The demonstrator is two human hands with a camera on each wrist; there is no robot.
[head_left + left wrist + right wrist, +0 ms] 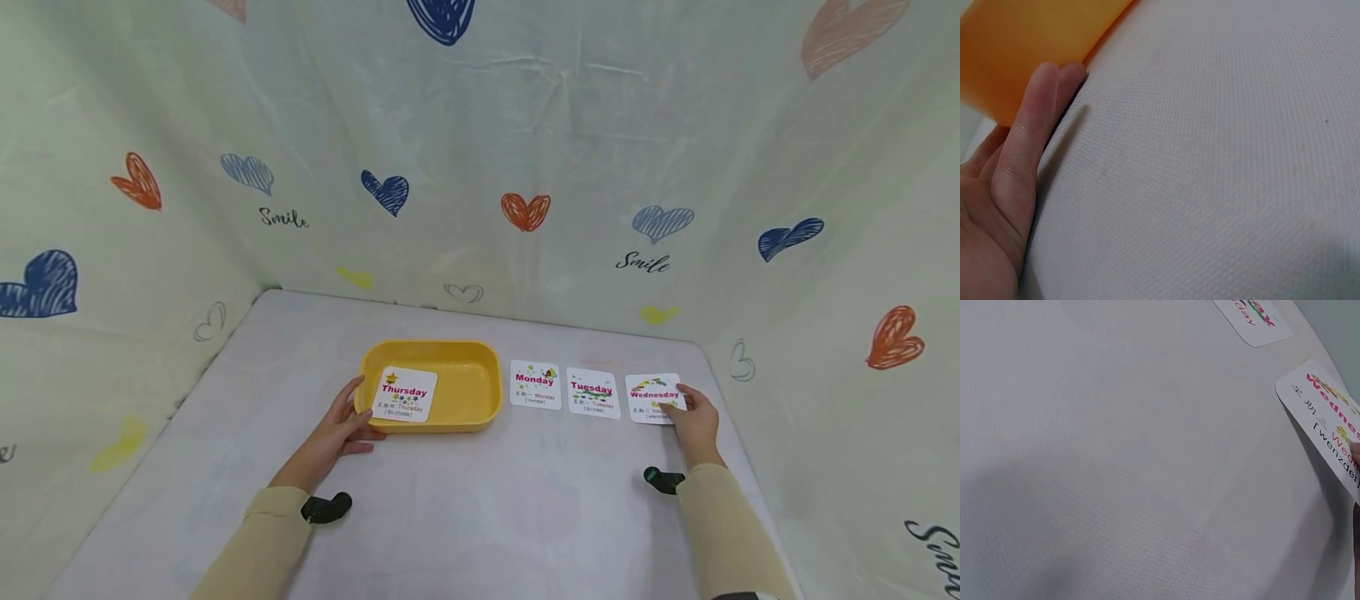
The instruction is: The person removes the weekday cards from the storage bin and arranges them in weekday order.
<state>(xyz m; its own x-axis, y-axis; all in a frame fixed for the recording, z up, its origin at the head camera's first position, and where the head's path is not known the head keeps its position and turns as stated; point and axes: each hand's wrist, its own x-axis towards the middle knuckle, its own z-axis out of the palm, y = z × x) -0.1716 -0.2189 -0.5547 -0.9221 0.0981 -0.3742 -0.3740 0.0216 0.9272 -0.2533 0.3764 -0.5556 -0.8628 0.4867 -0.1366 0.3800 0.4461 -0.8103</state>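
My left hand [335,433] holds the yellow tray [468,387] at its left front corner, thumb over the rim and other fingers along the outside. In the left wrist view, the fingers [1022,137] lie against the tray's outer wall, low by the tabletop. The Thursday card [405,394] lies in the tray's left part, its edge by the thumb. My right hand [696,425] pinches the Wednesday card [651,398] at its right side. That card's near edge is raised off the table in the right wrist view, with shadow beneath.
Right of the tray, the Monday card [535,385] and the Tuesday card [593,393] lie in a row, leading to the Wednesday card. A white cloth covers the table [480,517]. Behind it hangs a curtain [450,125] printed with hearts.
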